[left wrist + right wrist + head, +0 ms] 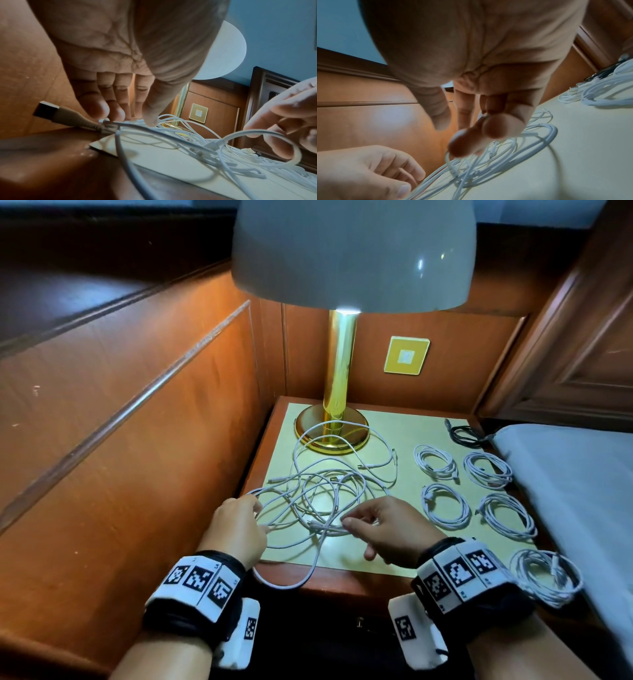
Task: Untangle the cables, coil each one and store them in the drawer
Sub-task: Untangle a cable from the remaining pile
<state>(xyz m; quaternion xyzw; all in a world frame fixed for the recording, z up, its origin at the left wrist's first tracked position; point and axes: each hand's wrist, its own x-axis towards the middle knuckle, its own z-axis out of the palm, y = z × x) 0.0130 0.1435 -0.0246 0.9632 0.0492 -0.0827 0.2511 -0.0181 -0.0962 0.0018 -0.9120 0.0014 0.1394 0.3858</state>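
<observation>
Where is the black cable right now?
In the head view, the black cable lies at the nightstand's far right corner, beside the bed, just behind the white coils.

On my feed, both forearms are bare, with no sleeves. Each wrist wears a wide black strap carrying a band of white blocks printed with black square fiducial markers. On the left hand [236, 527] I count three markers across the top; the right hand [387, 529] shows a similar row. A white camera housing hangs under each wrist, each with its own marker. I see no rings.
</observation>
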